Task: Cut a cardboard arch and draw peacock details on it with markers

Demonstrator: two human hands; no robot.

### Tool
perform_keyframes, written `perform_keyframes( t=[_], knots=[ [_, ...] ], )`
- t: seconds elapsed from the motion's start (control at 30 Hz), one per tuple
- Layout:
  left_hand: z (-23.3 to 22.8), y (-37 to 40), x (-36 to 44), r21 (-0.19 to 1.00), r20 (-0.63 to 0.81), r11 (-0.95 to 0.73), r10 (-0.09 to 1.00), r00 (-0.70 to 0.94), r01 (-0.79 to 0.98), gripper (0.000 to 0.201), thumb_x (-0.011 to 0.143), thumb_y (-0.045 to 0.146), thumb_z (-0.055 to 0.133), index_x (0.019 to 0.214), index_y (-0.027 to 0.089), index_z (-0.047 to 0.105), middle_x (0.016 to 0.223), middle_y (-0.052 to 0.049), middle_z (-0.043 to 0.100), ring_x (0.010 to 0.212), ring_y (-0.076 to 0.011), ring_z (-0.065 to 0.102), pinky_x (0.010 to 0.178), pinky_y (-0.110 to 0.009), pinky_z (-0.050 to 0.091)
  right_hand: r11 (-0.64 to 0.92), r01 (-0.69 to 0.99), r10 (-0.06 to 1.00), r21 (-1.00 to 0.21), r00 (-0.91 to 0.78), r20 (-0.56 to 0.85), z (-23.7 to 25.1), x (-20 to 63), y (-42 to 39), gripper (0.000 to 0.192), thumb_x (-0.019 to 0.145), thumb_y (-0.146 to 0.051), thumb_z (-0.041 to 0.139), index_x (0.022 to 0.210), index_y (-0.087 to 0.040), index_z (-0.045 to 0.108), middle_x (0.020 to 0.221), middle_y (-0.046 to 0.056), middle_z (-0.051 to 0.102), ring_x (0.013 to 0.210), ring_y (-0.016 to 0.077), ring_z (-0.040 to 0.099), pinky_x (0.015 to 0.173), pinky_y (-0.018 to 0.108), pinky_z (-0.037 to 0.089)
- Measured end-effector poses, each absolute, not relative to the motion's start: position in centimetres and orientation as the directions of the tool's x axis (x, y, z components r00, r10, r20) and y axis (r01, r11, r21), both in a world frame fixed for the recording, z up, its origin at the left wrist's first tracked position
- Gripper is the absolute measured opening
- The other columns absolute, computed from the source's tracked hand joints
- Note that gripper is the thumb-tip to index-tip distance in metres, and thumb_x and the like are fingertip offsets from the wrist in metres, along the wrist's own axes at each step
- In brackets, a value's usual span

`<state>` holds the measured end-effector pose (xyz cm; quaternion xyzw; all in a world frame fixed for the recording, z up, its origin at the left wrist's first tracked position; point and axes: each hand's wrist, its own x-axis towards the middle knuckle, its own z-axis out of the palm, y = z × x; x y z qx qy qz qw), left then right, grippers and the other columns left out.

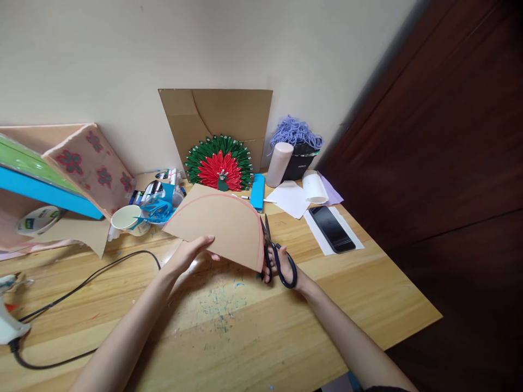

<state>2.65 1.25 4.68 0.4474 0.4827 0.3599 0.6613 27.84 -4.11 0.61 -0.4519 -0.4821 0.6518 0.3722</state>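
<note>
My left hand (pixel 199 251) grips a piece of brown cardboard (pixel 220 223) by its lower edge, thumb on top and fingers beneath. A red curved line runs along the cardboard's rounded outer side. In my right hand (pixel 285 265) is a pair of scissors (pixel 267 239) with dark handles, fingers through the loops. The blades point away from me and stand slightly apart beside the cardboard's right edge. Whether they touch the cardboard I cannot tell. Both hands are above the wooden table (pixel 245 337).
A red and green feathered ornament (pixel 220 169) leans on a cardboard sheet (pixel 229 109) at the wall. A phone (pixel 333 228) lies right, near a paper roll (pixel 314 187) and purple yarn (pixel 296 133). Left are a paper cup (pixel 129 219), a corded glue gun (pixel 12 321) and a flowered box (pixel 90 163).
</note>
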Motion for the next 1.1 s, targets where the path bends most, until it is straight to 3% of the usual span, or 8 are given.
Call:
perform_keyframes(
  t=[0.2, 0.53, 0.87, 1.0, 1.1],
  knots=[
    [3.9, 1.3, 2.4, 0.939, -0.313, 0.343, 0.879, 0.36, -0.019, 0.024, 0.067, 0.037, 0.063, 0.068, 0.013, 0.066, 0.062, -0.005, 0.068, 0.049, -0.0179, 0.06, 0.052, -0.03, 0.05, -0.266, -0.039, 0.886, -0.963, -0.403, -0.228, -0.4, 28.5, -4.1, 0.081, 0.058, -0.09, 0.015, 0.075, -0.018, 0.048, 0.055, 0.0, 0.054, 0.04, 0.0123, 0.054, 0.043, 0.024, 0.045],
    [4.0, 1.2, 2.6, 0.949, -0.282, 0.313, 0.898, 0.337, -0.039, 0.021, 0.071, 0.035, 0.063, 0.068, 0.014, 0.066, 0.059, -0.004, 0.067, 0.048, -0.0161, 0.06, 0.055, -0.028, 0.05, -0.212, -0.026, 0.896, -0.977, -0.405, -0.184, 0.0, 28.4, -4.5, 0.073, 0.061, -0.088, 0.019, 0.071, -0.019, 0.042, 0.055, -0.002, 0.05, 0.042, 0.0108, 0.053, 0.043, 0.022, 0.043],
    [4.2, 1.0, 2.8, 0.952, -0.265, 0.304, 0.885, 0.383, -0.042, 0.023, 0.073, 0.036, 0.061, 0.069, 0.014, 0.064, 0.053, -0.001, 0.063, 0.049, -0.0157, 0.059, 0.054, -0.027, 0.051, -0.227, 0.015, 0.944, -0.974, -0.242, -0.224, 0.4, 27.3, -4.5, 0.069, 0.058, -0.088, 0.035, 0.069, -0.019, 0.043, 0.048, -0.006, 0.042, 0.036, 0.0079, 0.043, 0.034, 0.02, 0.038],
    [4.5, 1.3, 2.5, 0.955, -0.267, 0.295, 0.895, 0.358, -0.024, 0.024, 0.071, 0.037, 0.062, 0.07, 0.014, 0.064, 0.047, -0.001, 0.06, 0.05, -0.0172, 0.06, 0.055, -0.028, 0.051, -0.291, -0.003, 0.941, -0.957, -0.182, -0.286, -0.7, 27.4, -4.1, 0.056, 0.063, -0.075, 0.051, 0.071, -0.02, 0.041, 0.05, -0.008, 0.041, 0.035, 0.0058, 0.038, 0.03, 0.017, 0.036],
    [4.2, 1.4, 3.1, 0.953, -0.255, 0.286, 0.934, 0.249, -0.1, 0.023, 0.069, 0.035, 0.066, 0.074, 0.013, 0.063, 0.054, -0.001, 0.061, 0.046, -0.0147, 0.056, 0.049, -0.026, 0.049, -0.302, 0.036, 0.941, -0.953, -0.149, -0.304, -1.1, 27.5, -4.1, 0.046, 0.069, -0.064, 0.054, 0.072, -0.02, 0.041, 0.049, -0.008, 0.041, 0.035, 0.0051, 0.037, 0.03, 0.015, 0.035]
  ],
)
